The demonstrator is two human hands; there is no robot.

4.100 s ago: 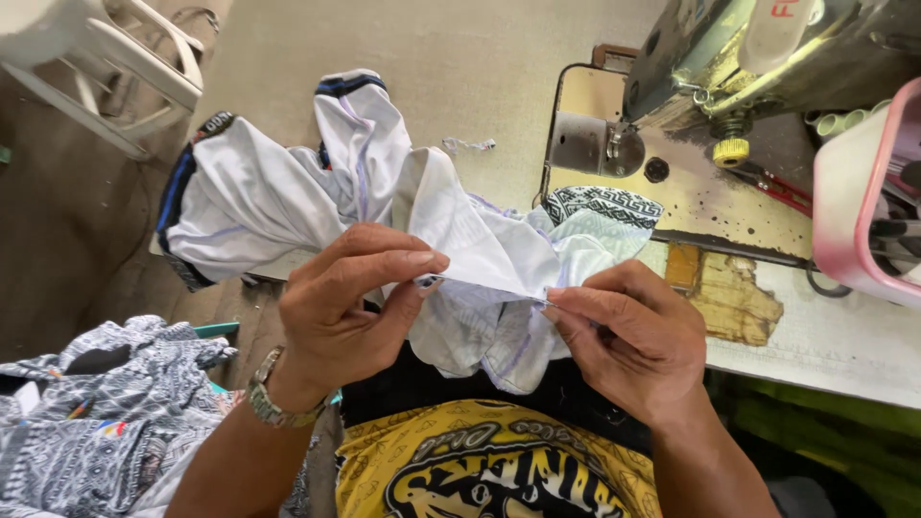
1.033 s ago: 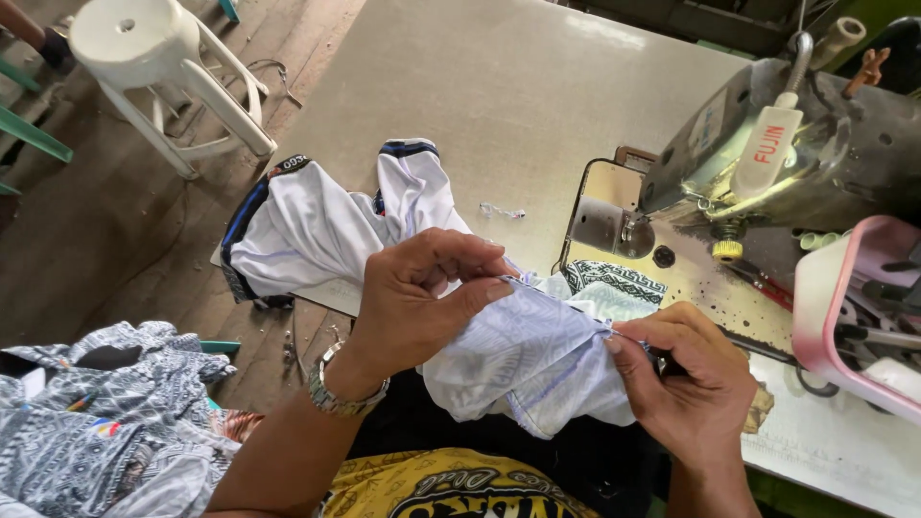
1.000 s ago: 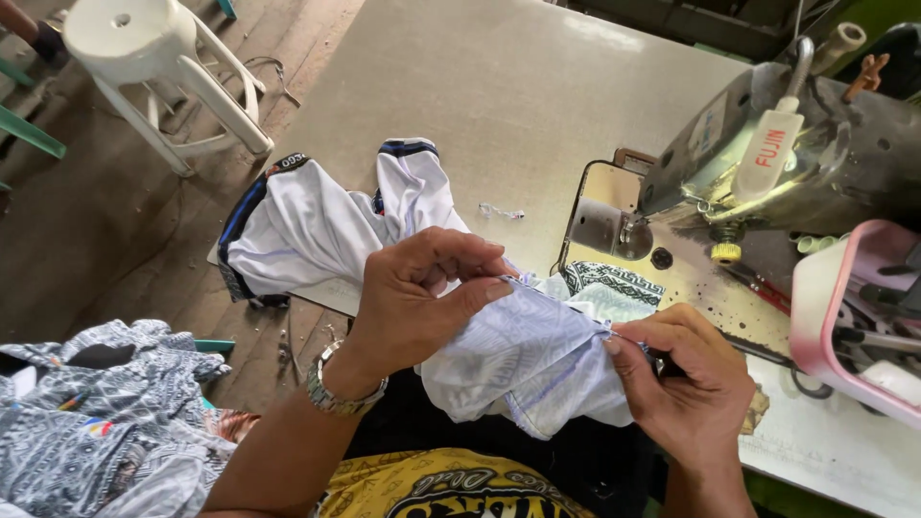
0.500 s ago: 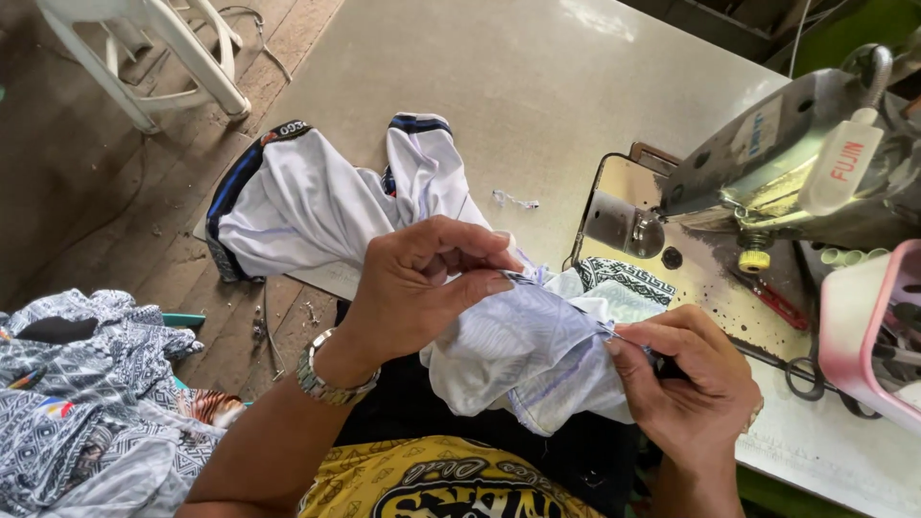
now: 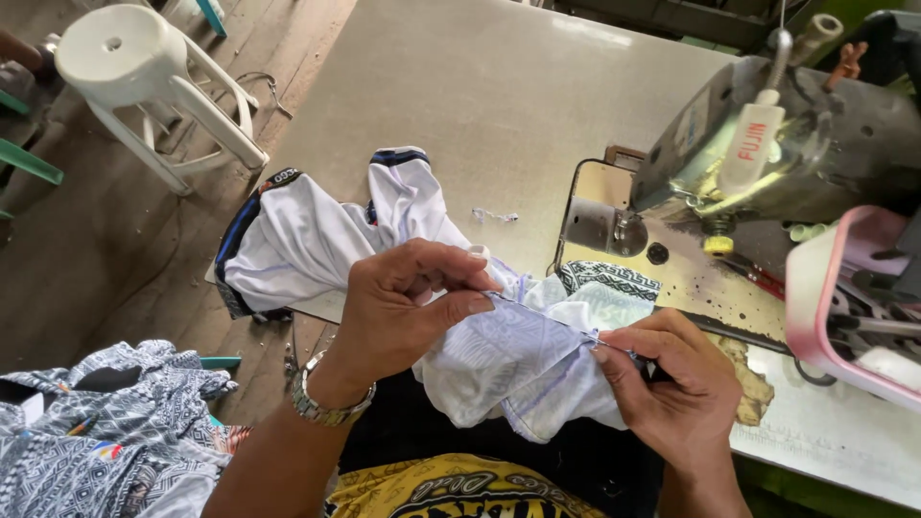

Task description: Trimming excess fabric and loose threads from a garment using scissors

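Note:
A white garment with dark blue trim point(image 5: 317, 240) lies bunched on the grey sewing table point(image 5: 480, 105) and trails into my lap. My left hand point(image 5: 403, 307) pinches a seam of it between thumb and fingers. My right hand point(image 5: 672, 379) grips the same seam farther right, with a small dark tool in its fingers that I cannot make out. The cloth is stretched taut between both hands, just in front of the sewing machine point(image 5: 767, 153).
A pink plastic tray point(image 5: 825, 297) sits at the right of the machine. A white plastic stool point(image 5: 144, 86) stands on the floor at the left. A pile of grey patterned fabric point(image 5: 96, 432) lies at the lower left. A thread scrap point(image 5: 494, 217) rests on the table.
My hands drew closer together on the garment and moved to a seam, now pulled tight. The view shifted; the stool came into sight at the left.

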